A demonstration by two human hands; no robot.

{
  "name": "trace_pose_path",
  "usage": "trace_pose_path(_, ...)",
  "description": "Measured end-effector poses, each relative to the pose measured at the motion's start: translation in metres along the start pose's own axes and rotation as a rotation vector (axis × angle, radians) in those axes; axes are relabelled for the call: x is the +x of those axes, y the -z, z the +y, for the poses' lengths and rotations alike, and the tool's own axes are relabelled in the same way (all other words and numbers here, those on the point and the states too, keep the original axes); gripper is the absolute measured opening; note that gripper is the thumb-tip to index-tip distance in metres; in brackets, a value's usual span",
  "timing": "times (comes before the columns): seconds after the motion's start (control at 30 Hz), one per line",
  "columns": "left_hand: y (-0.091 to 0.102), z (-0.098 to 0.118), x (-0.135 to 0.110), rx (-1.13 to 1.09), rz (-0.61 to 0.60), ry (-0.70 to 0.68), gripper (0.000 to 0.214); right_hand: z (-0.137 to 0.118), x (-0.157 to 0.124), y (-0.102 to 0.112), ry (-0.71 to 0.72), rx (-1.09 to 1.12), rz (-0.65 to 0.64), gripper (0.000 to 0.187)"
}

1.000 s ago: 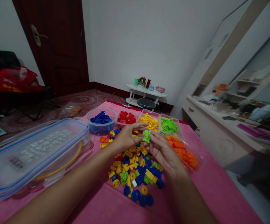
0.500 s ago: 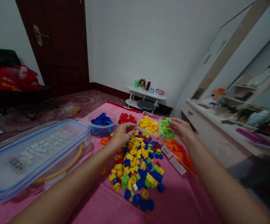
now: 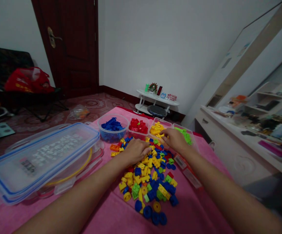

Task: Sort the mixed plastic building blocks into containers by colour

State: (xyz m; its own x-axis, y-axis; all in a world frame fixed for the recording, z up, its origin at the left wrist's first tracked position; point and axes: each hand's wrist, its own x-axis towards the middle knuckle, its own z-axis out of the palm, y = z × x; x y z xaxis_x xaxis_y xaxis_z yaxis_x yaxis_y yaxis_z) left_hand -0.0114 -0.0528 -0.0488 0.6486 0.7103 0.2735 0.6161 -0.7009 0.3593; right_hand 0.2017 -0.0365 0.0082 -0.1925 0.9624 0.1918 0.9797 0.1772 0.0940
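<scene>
A loose pile of yellow, blue, green and red toy bricks (image 3: 150, 177) lies on a pink cloth (image 3: 111, 214). My left hand (image 3: 136, 151) rests palm down on the pile's far left part, fingers slightly bent and spread over the bricks. My right hand (image 3: 176, 139) is at the pile's far edge, between the yellow-brick tub (image 3: 155, 128) and the green-brick tub (image 3: 186, 135). Its fingers are drawn together, pointing left at small bricks; what they pinch is hidden. My right forearm covers most of an orange-brick tub (image 3: 188, 170).
A round bowl of blue bricks (image 3: 113, 128) and a tub of red bricks (image 3: 138, 125) stand behind the pile. A big clear box with a blue-rimmed lid (image 3: 45, 156) fills the left. A white dresser (image 3: 228, 136) stands to the right, a low white shelf (image 3: 155, 99) by the wall.
My right hand carried a green brick from above the pile to the green tub, then came back left to the pile's far edge. My left hand settled lower onto the pile.
</scene>
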Motion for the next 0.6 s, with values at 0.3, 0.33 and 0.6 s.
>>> trace_pose_path(0.3, -0.004, -0.002, -0.002, 0.129, 0.031, -0.021, 0.043, -0.032, -0.015, -0.020, 0.039, -0.195, -0.073, 0.025)
trace_pose_path(0.33, -0.004, -0.002, -0.002, 0.139, 0.039, -0.019, 0.043, -0.030, -0.016, -0.016, 0.028, -0.196, -0.059, 0.025)
trace_pose_path(0.6, -0.008, -0.005, 0.000, 0.150, 0.040, 0.022, 0.047, -0.022, -0.029, -0.005, 0.010, -0.204, -0.259, 0.020)
